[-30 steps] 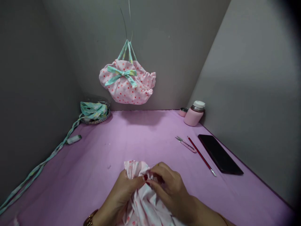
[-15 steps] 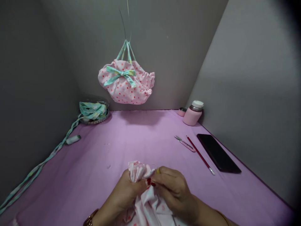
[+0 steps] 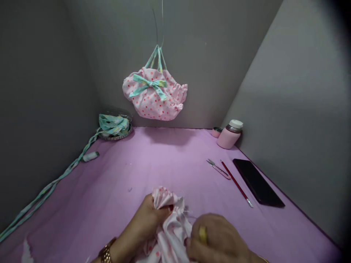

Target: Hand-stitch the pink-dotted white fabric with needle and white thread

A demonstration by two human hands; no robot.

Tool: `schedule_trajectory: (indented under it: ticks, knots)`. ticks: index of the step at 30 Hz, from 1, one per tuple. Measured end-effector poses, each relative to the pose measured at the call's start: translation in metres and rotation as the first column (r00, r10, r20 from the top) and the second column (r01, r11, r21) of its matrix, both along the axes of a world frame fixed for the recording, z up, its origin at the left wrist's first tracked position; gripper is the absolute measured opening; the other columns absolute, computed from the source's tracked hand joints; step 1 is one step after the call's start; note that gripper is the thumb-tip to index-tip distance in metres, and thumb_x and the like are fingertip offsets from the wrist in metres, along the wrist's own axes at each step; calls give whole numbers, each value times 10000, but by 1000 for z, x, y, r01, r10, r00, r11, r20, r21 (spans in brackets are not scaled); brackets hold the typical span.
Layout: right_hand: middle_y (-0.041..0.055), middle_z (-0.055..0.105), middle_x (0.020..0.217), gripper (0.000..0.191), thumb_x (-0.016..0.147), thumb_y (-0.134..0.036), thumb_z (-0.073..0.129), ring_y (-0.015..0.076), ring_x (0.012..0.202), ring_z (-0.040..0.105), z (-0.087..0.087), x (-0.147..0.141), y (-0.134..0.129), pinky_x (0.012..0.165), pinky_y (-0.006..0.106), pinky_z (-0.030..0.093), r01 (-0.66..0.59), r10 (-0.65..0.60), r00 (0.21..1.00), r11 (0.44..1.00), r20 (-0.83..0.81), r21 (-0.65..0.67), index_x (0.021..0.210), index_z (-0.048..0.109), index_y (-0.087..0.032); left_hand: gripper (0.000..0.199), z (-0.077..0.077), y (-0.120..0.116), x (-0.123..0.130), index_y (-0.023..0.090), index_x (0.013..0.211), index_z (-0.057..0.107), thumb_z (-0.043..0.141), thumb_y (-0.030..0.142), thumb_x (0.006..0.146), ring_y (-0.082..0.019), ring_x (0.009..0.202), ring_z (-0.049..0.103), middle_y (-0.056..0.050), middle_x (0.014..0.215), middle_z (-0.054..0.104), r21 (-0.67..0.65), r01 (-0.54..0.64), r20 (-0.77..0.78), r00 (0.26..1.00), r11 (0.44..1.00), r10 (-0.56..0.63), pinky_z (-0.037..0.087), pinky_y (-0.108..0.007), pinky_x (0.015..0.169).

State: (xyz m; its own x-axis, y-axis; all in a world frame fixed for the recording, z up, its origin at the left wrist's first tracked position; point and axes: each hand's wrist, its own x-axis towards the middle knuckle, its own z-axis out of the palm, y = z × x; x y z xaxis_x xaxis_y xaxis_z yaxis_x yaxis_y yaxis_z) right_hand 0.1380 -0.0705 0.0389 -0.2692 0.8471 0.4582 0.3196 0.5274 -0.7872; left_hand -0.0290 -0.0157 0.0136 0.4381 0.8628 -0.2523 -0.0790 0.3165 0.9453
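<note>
Gathered pink dotted fabric (image 3: 174,226) is bunched up at the front of the table, its ruffled edge upward. My left hand (image 3: 149,219) is closed around the bunch just below the ruffle, thumb pressing on the folds. To the right of the fabric, my right hand (image 3: 216,237) is closed in a pinch and slightly blurred, a yellow band on one finger. A fine thread (image 3: 192,217) runs between the cloth and this hand. Whatever sits between its fingertips is too small or hidden to make out.
A pink dotted bag (image 3: 155,100) with a green bow hangs at the back. Thread snips (image 3: 218,169), a red pencil (image 3: 237,184) and a black phone (image 3: 257,182) lie right, near a pink jar (image 3: 229,136). Green fabric strips (image 3: 113,125) fill a basket at left.
My right hand has moved away from the ruffle, down and to the right. My left hand keeps its grip on the fabric. The whole view has shifted slightly.
</note>
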Motion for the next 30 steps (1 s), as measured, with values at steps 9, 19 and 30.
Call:
schedule_trajectory:
  ticks: [9,19,30]
  knots:
    - [-115,317,480,296,676,-326,703,40,363,278,5,72,69,364,144,282,162,-482,512,867,-711,-471,769,443,-221,75,7,4,-5,155,742,603,640,184,683,-156,590,588,-30,654,631,-216,14,98,995,976,7,460,-295,640]
    - [-8,541,628,115,625,-172,688,81,498,427,-7,102,71,432,197,317,733,-692,483,655,-536,-185,705,608,-149,167,9,4,-6,151,760,605,702,227,647,-202,604,629,-65,659,676,-232,-23,144,988,972,57,490,-321,638]
    - [-79,399,512,273,650,-46,543,51,466,296,-22,34,52,444,170,237,-87,169,980,842,107,-532,859,682,-151,174,9,7,-7,122,810,634,691,204,668,-237,665,648,-120,736,697,-225,81,214,976,971,-32,496,-353,669]
